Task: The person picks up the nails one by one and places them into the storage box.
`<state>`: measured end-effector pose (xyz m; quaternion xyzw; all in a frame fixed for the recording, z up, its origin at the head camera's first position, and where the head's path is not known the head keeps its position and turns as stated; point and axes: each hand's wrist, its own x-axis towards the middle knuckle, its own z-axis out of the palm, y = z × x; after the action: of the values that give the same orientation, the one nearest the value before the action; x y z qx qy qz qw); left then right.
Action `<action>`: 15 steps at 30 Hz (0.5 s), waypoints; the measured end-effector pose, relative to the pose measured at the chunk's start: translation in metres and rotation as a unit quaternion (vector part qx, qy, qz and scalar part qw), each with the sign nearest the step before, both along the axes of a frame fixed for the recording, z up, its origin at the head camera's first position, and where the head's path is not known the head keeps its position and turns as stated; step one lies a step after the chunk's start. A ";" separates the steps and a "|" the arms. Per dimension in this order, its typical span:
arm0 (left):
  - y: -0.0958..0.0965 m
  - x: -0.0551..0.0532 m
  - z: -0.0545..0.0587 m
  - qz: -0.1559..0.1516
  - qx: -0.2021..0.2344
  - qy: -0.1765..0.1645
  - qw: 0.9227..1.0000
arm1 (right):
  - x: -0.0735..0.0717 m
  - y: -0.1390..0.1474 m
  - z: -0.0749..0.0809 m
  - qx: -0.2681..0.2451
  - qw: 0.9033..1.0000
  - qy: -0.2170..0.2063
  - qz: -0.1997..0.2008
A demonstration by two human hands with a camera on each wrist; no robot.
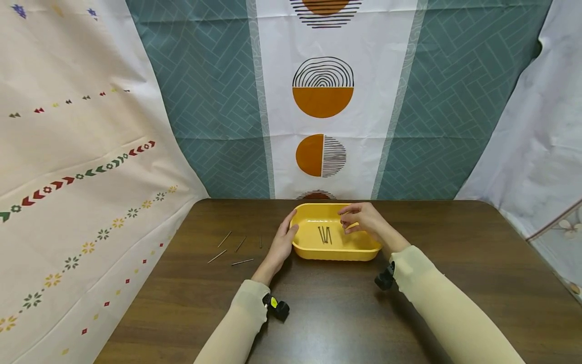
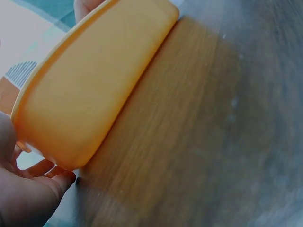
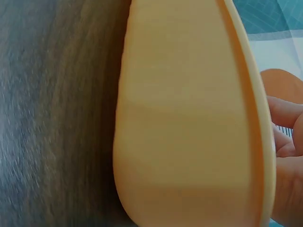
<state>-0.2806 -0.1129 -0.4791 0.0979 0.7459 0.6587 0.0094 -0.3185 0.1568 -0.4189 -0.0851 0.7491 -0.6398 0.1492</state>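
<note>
A yellow plastic tray (image 1: 336, 254) stands on the brown table, with a few dark nails (image 1: 325, 235) lying close together on its floor. At its left end my left hand (image 1: 283, 242) grips the rim and wall, thumb on the near side; the left wrist view shows the fingers (image 2: 40, 182) curled at the tray's corner. Over the right half of the tray, my right hand (image 1: 364, 221) pinches what looks like a thin nail between thumb and fingertips. In the right wrist view, the tray wall (image 3: 189, 113) hides most of that hand (image 3: 288, 146).
Several loose nails (image 1: 217, 256) lie scattered on the table left of the tray. Behind the table's far edge hangs a patterned cloth (image 1: 323, 101); cream and white cloths hang at the sides. Each sleeve carries a small black wrist camera (image 1: 385, 277).
</note>
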 end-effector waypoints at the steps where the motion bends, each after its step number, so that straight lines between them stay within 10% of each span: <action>1: 0.000 0.000 0.000 0.000 0.000 0.002 1.000 | 0.000 -0.002 -0.001 -0.002 1.000 -0.002 -0.001; 15: 0.001 -0.001 0.001 0.009 -0.007 -0.003 1.000 | -0.007 -0.024 -0.011 0.003 0.998 -0.048 -0.046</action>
<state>-0.2812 -0.1120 -0.4784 0.0887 0.7513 0.6539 0.0062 -0.3251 0.1331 -0.4303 -0.0195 0.7463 -0.6467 0.1561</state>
